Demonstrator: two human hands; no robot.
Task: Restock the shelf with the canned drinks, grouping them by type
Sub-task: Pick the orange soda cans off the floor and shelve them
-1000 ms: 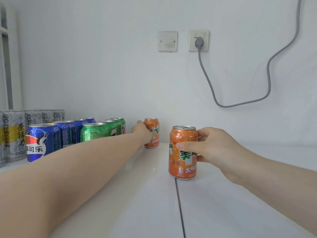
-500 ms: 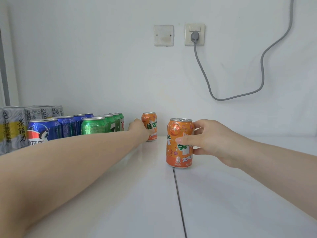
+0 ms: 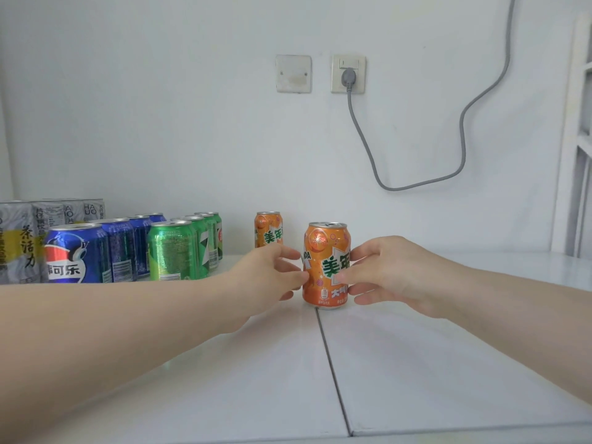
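Far left, a cluster of grey tea cans stands at the shelf's back corner. Next along, a row of blue cola cans runs front to back, and tight beside it a row of green cans, every one upright. A gap, then the rear orange can stands alone near the wall, its lower part hidden behind the left hand.

That left hand reaches in across the front of the blue and green rows. Its fingers are curled, with thumb and forefinger tips against the left side of the near orange can. The can stands upright on the white shelf, right at the far end of the seam between the two shelf panels, nearer the camera than the rear orange can and a little to its right.

From the other side the right hand grips the same can, thumb laid across the label and fingers wrapped round its right side, so the can sits between both hands.

Up on the wall there's a blank plate, and next to it a socket with a plug in. A grey cable loops down from it and climbs off the top right. At the right edge, a white frame.
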